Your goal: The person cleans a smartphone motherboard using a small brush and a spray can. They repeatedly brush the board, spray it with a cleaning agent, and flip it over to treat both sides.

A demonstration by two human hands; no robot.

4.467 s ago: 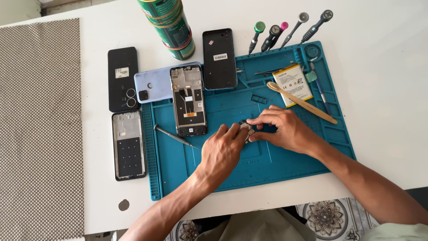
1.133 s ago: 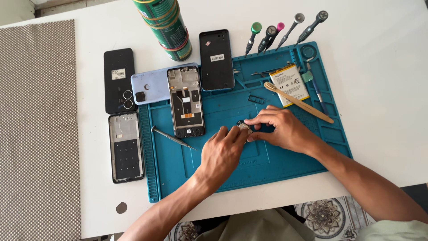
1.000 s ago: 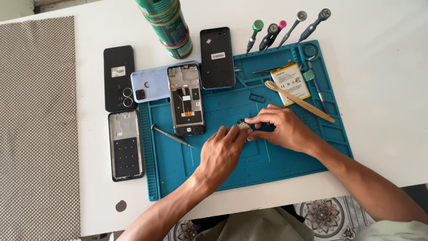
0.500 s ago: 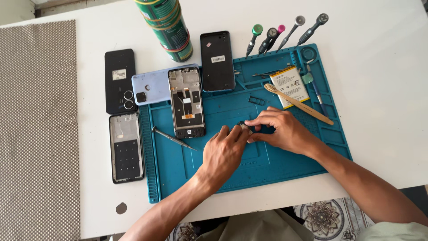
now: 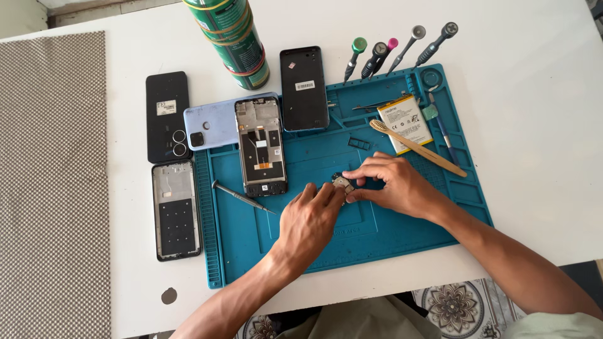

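Both of my hands meet over the middle of a teal repair mat [image 5: 389, 248]. My left hand [image 5: 311, 220] and my right hand [image 5: 392, 185] pinch a small metallic phone part [image 5: 342, 183] between their fingertips, just above the mat. To their left lies an opened phone frame [image 5: 260, 147] with its inner parts showing. A thin screwdriver [image 5: 242, 196] lies on the mat beside my left hand. A phone battery [image 5: 405, 122] and a wooden-handled brush [image 5: 418, 147] lie beyond my right hand.
Several screwdrivers [image 5: 389, 53] lie at the mat's far edge. A green can [image 5: 235, 37], a black back cover [image 5: 303, 88], a pale blue phone back [image 5: 210, 129], a black phone [image 5: 166, 116] and a bare frame [image 5: 176, 210] are about. A grey mesh mat [image 5: 50, 188] covers the left side.
Almost nothing has moved. Both hands stay at the same spot on the mat, with only slight finger shifts on the small part.
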